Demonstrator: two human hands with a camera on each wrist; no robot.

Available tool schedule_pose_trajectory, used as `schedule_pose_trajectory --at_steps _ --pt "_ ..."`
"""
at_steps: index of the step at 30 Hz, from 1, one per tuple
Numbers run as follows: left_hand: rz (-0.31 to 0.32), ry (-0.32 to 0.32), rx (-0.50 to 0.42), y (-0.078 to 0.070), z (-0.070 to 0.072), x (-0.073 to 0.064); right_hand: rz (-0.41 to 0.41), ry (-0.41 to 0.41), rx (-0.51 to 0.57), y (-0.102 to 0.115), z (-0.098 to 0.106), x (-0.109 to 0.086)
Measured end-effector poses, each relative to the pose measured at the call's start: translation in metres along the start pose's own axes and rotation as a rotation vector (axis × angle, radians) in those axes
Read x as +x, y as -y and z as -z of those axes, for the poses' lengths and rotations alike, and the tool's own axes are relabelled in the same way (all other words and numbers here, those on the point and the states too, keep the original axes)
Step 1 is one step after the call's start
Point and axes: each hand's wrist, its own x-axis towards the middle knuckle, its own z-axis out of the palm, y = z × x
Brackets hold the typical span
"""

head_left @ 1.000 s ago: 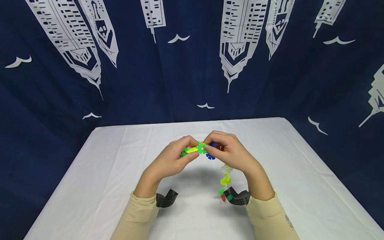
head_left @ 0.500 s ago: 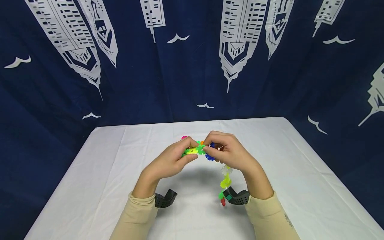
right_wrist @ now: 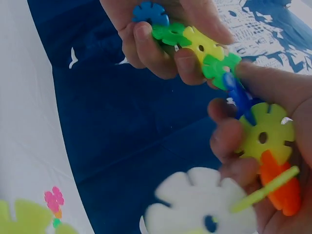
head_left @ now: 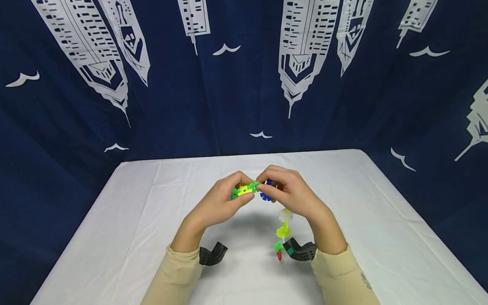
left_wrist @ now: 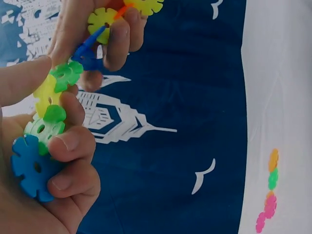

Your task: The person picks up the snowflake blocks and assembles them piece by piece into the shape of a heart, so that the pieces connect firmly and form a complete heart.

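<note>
Notched flower-shaped plastic discs are slotted together in a chain between the hands. My left hand (head_left: 220, 198) holds the end with a blue disc (left_wrist: 33, 168), a yellow disc (right_wrist: 201, 46) and green ones. With thumb and fingertips, my right hand (head_left: 291, 191) pinches near the blue disc (right_wrist: 238, 97), which meets the outer green disc (right_wrist: 220, 72); whether they are locked together I cannot tell. From the right hand the chain runs on through a yellow disc (right_wrist: 267, 131), an orange disc (right_wrist: 282, 187) and a white disc (head_left: 285, 214), hanging to a red disc (head_left: 279, 255).
Beyond the hands, a separate strand of pink, orange and green discs (left_wrist: 270, 204) shows against the white-covered table (head_left: 133, 237). A navy curtain (head_left: 236, 97) with white prints stands behind the table. Black wrist mounts (head_left: 213, 254) sit at both cuffs.
The green disc between the fingertips has tilted from nearly face-on to flatter. The right hand has shifted slightly left, and the hanging part of the chain has swung a little left.
</note>
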Motion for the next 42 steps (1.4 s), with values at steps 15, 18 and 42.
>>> schedule_pose_trajectory --at_steps 15,18,42 --pt "0.112 -0.212 -0.159 0.011 0.004 0.002 -0.168 0.007 0.116 0.001 0.002 0.0" --pt "0.112 -0.219 -0.197 0.011 0.003 0.002 -0.194 -0.033 0.133 -0.001 0.002 0.001" --pt "0.101 -0.333 -0.575 0.005 -0.01 0.008 -0.098 -0.111 -0.033 0.005 -0.011 0.004"
